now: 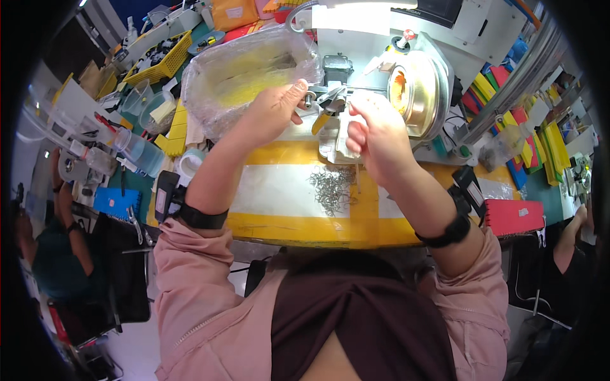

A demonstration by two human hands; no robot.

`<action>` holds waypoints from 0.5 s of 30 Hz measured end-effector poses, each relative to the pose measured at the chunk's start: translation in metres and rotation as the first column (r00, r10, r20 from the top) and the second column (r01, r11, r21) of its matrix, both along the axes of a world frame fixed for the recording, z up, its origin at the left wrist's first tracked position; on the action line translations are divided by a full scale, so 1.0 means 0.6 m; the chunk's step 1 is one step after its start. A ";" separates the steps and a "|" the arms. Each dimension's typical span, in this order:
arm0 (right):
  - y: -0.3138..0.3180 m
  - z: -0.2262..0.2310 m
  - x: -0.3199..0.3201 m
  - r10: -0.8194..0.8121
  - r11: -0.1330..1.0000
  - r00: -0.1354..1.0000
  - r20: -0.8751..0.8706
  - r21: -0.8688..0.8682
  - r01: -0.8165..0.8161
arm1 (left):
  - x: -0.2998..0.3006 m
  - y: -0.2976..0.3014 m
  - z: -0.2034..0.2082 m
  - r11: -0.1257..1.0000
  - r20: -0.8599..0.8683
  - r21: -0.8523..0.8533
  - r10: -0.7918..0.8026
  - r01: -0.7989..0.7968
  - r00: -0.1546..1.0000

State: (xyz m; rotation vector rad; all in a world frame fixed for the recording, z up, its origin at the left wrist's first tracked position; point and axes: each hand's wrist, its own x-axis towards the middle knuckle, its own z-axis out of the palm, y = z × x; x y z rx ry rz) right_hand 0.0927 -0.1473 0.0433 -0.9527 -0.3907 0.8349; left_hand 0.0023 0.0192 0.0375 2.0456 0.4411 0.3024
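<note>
My left hand is closed, its thumb and forefinger together beside a round metal fitting on a bench machine. What it pinches, if anything, is too small to make out. To the right, my right hand curls its fingers in a pinch under bright light; anything in them is hidden by glare. Between the hands sits a metal clamp-like part with a yellow-and-black piece. A pile of small bent metal wire pieces lies on white paper in front of the machine.
A plastic-wrapped tray stands at the left, and a round metal housing at the right. Farther left are a yellow basket, a clear bottle and a blue pad. A red folder lies right. Other people sit at both sides.
</note>
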 end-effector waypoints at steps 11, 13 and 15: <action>0.039 -0.022 0.024 -0.027 0.996 0.993 0.114 0.093 0.016 | 0.025 0.025 -0.064 0.996 0.092 0.028 -0.087 0.084 0.992; 0.038 -0.024 0.032 -0.021 0.997 0.991 0.133 0.075 0.011 | 0.016 0.010 -0.026 0.959 -0.054 0.283 0.041 -0.024 0.998; 0.031 -0.023 0.043 0.008 0.994 1.000 0.025 0.110 -0.011 | 0.012 -0.024 0.015 0.818 0.109 0.557 0.100 -0.144 0.989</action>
